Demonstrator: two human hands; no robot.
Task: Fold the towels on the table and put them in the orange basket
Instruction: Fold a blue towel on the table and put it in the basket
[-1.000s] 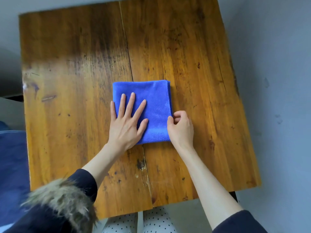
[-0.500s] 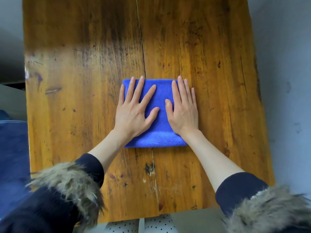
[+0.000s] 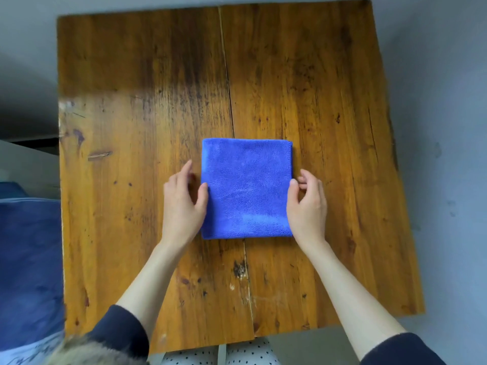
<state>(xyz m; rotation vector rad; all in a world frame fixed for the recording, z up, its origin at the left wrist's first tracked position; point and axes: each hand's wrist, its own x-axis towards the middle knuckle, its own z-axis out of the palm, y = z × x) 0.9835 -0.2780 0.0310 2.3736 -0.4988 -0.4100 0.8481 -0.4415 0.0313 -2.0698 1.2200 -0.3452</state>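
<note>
A blue towel (image 3: 246,188), folded into a neat square, lies flat in the middle of the wooden table (image 3: 131,127). My left hand (image 3: 183,204) is at the towel's left edge, thumb on top of the edge and fingers beside it. My right hand (image 3: 307,204) is at the right edge, thumb on the cloth and fingers curled at the side. Both hands pinch the edges; the towel still rests on the table. No orange basket is in view.
The table has a crack running down its middle. A dark blue fabric surface (image 3: 29,259) lies beyond the table's left edge. Grey floor (image 3: 448,127) surrounds the right side and far edge. My knees in dotted trousers (image 3: 218,356) show below the near edge.
Half a second ago both palms lay flat on top of the towel. They have since slid outward to its left and right edges and curled around them.
</note>
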